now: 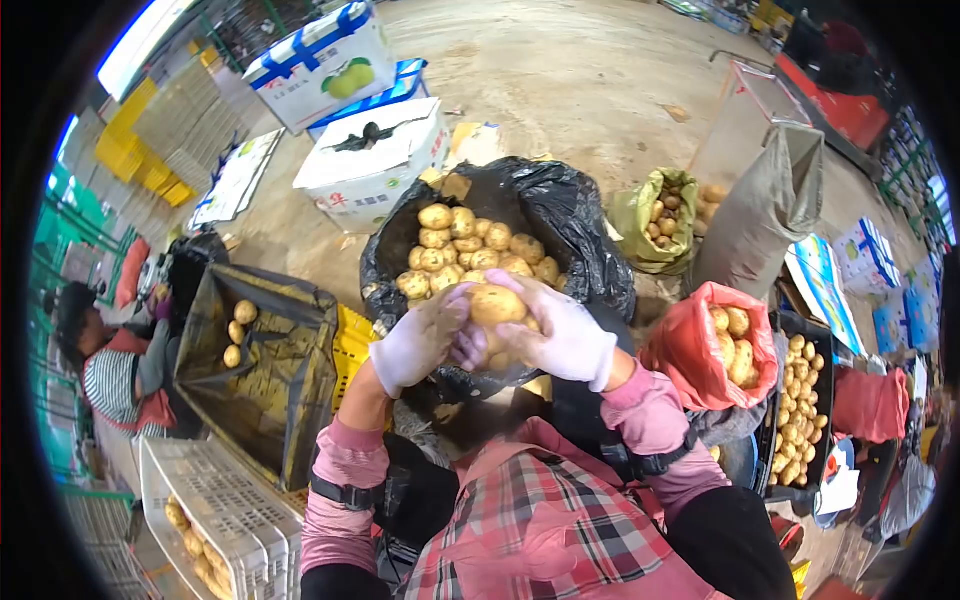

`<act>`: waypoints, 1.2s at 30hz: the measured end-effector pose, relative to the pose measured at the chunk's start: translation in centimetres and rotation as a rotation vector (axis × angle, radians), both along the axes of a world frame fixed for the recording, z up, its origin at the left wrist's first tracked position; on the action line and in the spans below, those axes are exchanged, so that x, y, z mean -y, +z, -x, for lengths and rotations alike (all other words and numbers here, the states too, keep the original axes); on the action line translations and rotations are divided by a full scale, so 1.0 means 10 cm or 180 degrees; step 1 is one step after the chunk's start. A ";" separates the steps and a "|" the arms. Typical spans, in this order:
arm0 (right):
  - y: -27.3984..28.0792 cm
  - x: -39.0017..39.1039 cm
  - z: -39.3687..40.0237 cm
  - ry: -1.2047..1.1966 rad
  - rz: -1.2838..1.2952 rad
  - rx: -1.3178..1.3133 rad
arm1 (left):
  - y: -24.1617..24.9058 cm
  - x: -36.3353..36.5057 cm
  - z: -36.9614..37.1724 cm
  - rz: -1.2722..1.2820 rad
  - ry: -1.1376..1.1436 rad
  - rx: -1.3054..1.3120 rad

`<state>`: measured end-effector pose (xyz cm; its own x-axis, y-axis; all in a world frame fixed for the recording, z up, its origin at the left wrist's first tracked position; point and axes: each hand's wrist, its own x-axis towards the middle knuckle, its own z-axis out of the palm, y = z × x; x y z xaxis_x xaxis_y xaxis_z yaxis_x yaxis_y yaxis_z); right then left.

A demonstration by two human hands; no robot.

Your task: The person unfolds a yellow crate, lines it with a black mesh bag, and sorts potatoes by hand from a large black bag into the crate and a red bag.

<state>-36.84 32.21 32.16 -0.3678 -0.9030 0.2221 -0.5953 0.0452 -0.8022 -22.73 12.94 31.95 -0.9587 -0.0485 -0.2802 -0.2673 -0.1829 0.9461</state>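
Note:
Both of my hands wear pale, dirt-marked gloves and are raised over a black plastic bag point(600, 245) lining a container. A large potato point(496, 304) sits between them. My left hand point(425, 338) curls around its left side, and my right hand point(562, 332) covers its right side with bent fingers. Just below, another rounded potato surface shows between the hands, partly hidden by the fingers. Beyond them, a heap of potatoes point(437, 238) fills the bag's far part. Which hand bears the weight is not visible.
To the left stand a dark-lined crate point(285, 425) holding a few potatoes and a white basket point(215, 505). On the right are a red sack point(680, 350), a green sack point(632, 220) and a black crate point(825, 400) of potatoes. Another person point(120, 370) sits far left; white cartons point(365, 175) stand ahead.

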 end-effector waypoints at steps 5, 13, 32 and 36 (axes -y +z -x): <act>-0.01 -0.20 -0.11 0.0049 -0.0157 -0.0354 | 0.20 -0.17 -0.03 0.0676 -0.0258 0.0161; -0.24 -0.42 -0.18 0.0563 0.0649 0.1763 | 0.13 -0.39 -0.03 0.0656 -0.0107 0.0080; -0.10 -0.79 -0.36 -0.0329 0.0211 0.1724 | 0.03 -1.16 -0.10 0.1331 0.0260 0.0086; -0.33 -0.73 -0.36 -0.0088 0.1734 0.2276 | 0.11 -1.32 0.03 0.1699 0.0507 -0.0708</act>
<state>-33.22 39.52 28.85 -0.6024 -0.7283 0.3266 0.0502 -0.4429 -0.8952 -23.00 26.13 33.07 -0.9609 -0.2753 0.0291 -0.0605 0.3116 0.9483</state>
